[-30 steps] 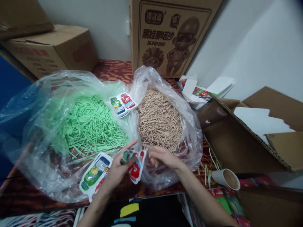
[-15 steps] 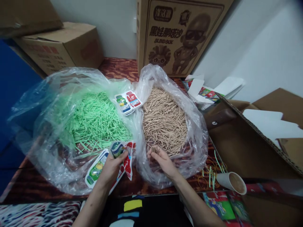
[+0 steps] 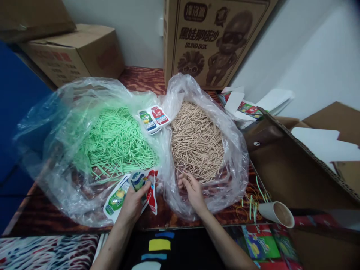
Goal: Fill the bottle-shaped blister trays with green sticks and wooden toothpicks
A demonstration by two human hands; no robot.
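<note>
My left hand [image 3: 132,204] is closed on a colourful printed packet [image 3: 146,187] with red and green bottle pictures, held over the near edge of the table. A second packet [image 3: 116,198] lies just left of it. My right hand [image 3: 191,189] reaches into the clear plastic bag of tan sticks [image 3: 197,140], fingers pinched on a few of the sticks at the pile's near edge. To the left sits a bigger clear bag of green sticks [image 3: 115,140]. Another printed packet [image 3: 153,119] rests between the two bags.
A printed cardboard box [image 3: 213,37] stands at the back, and plain boxes [image 3: 75,52] at the back left. An open carton [image 3: 303,161] fills the right side. A paper cup [image 3: 277,213] lies tipped near loose green sticks and rubber bands [image 3: 250,206]. White cards [image 3: 253,105] lie behind.
My right hand left the packet and went forward into the tan stick bag, pinching sticks. My left hand kept the packet and shifted slightly left.
</note>
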